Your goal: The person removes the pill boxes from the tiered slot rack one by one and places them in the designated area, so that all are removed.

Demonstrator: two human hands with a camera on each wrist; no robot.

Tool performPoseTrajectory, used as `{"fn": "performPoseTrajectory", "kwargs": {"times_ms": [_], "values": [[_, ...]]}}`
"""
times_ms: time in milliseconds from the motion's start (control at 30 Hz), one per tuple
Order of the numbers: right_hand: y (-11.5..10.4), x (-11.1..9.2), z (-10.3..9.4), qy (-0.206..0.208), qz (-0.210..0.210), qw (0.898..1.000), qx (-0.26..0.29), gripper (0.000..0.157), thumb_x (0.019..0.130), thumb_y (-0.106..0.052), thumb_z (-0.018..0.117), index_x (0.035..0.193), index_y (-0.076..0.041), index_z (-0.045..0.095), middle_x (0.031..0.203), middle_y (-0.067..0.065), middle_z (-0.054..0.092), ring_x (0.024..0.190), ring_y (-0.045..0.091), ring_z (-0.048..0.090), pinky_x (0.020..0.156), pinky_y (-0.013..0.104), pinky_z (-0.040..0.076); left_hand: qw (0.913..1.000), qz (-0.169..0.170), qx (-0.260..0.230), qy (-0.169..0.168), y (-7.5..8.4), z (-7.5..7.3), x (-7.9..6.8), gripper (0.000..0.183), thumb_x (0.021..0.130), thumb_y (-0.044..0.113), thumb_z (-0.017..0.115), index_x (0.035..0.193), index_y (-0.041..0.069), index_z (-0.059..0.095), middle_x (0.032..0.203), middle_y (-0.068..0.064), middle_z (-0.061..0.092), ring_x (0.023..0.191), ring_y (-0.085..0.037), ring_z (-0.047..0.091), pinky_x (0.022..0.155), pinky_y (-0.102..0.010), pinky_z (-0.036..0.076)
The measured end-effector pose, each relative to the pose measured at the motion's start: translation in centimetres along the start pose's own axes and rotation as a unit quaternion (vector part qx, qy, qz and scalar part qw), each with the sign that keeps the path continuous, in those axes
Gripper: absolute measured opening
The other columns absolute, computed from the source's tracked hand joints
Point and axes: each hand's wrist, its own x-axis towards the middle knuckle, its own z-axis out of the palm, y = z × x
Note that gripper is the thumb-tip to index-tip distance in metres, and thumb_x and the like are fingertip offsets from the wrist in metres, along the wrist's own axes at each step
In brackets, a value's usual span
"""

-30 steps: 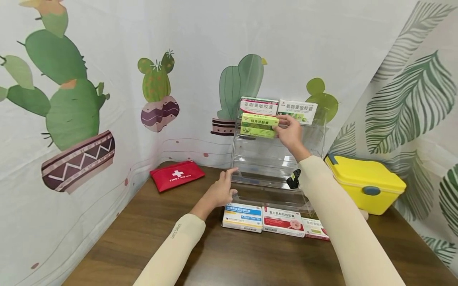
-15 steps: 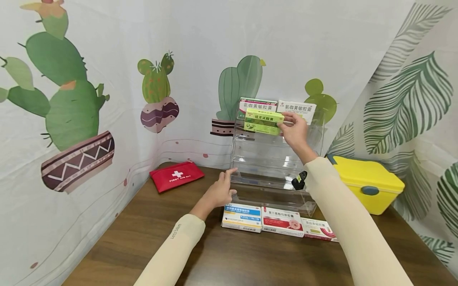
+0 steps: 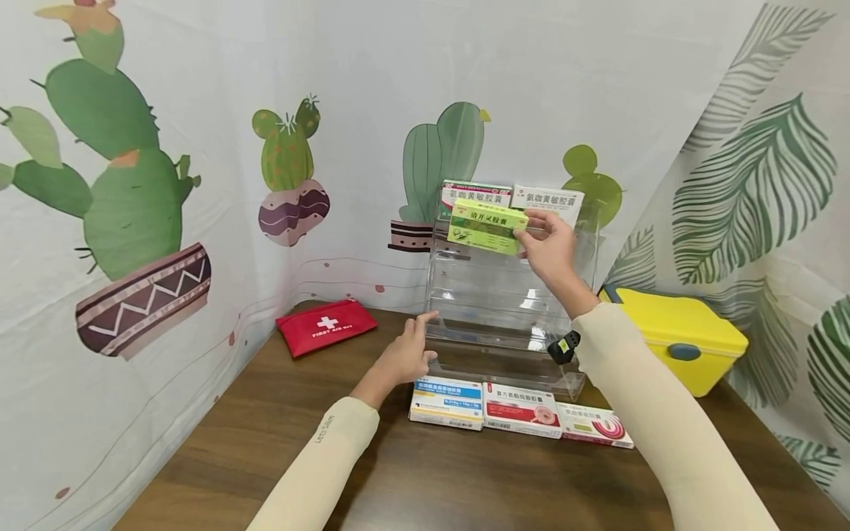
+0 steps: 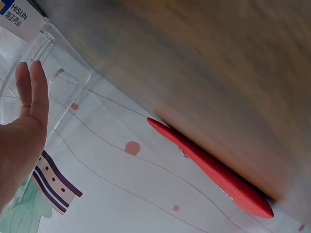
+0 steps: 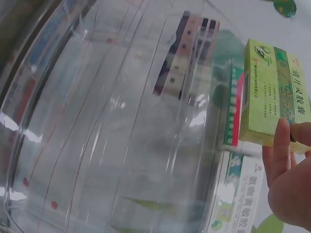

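Observation:
My right hand [image 3: 553, 243] pinches the right end of a yellow-green medicine box [image 3: 487, 226], held in front of the top tier of a clear acrylic display rack [image 3: 491, 310]. Behind it on that tier stand a white, pink and green medicine box [image 3: 474, 193] and a white medicine box [image 3: 548, 200]. In the right wrist view the green box [image 5: 272, 92] overlaps the pink-edged one, thumb and fingers at its end. My left hand [image 3: 406, 352] is at the rack's lower left side, fingers extended and relaxed; the left wrist view shows the fingers [image 4: 39, 92] right at the clear side panel.
Along the rack's front lie a blue-white box [image 3: 447, 403], a red-white box [image 3: 522, 409] and a white-pink box [image 3: 596, 425]. A red first aid pouch [image 3: 326, 327] lies at left. At right stands a yellow case [image 3: 684, 332]. A patterned cloth hangs behind.
The green box has come up and slightly right, away from the tier's front, with my right hand. Its right end now tilts lower. My left hand has stayed in place.

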Motion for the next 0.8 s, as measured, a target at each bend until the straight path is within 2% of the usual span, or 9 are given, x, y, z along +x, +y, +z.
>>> {"fn": "performPoseTrajectory", "kwargs": {"times_ms": [267,433,600,800], "values": [[-0.9,-2.1,-0.2,-0.036,-0.016,0.999,-0.020,0.039,0.092,-0.012,0.072,0.129,-0.006,0.062,0.119,0.016,0.062,0.094,0.016,0.068,0.055,0.031,0.056,0.9999,-0.008,-0.007,-0.001,0.1,0.0,0.0,0.081,0.096,0.017,0.065,0.153,0.031,0.008,0.128,-0.018,0.040,0.059,-0.020,0.053,0.054,-0.032,0.044],[-0.8,-3.1,-0.7,-0.053,-0.031,0.998,-0.020,0.041,0.092,-0.016,0.072,0.131,-0.006,0.061,0.118,0.017,0.061,0.089,0.008,0.067,0.051,0.032,0.054,1.0000,-0.006,-0.006,-0.001,0.1,0.0,-0.1,0.080,0.096,0.017,0.064,0.153,0.031,0.009,0.128,-0.018,0.040,0.060,-0.021,0.054,0.055,-0.033,0.044],[-0.8,-4.1,-1.2,-0.056,-0.042,0.997,-0.014,0.040,0.092,-0.017,0.073,0.127,-0.004,0.062,0.112,0.014,0.062,0.081,0.003,0.067,0.047,0.032,0.053,1.0000,-0.004,-0.008,-0.003,0.1,-0.1,-0.2,0.079,0.097,0.017,0.063,0.153,0.030,0.009,0.127,-0.019,0.040,0.059,-0.021,0.053,0.053,-0.033,0.043],[-0.8,-5.0,-1.6,-0.054,-0.049,0.997,0.004,0.038,0.091,-0.014,0.074,0.124,-0.001,0.063,0.105,0.009,0.063,0.079,0.004,0.068,0.047,0.032,0.053,1.0000,-0.001,-0.005,0.000,0.1,-0.1,-0.1,0.079,0.097,0.017,0.063,0.153,0.029,0.009,0.128,-0.020,0.040,0.057,-0.021,0.053,0.051,-0.033,0.043]]}}
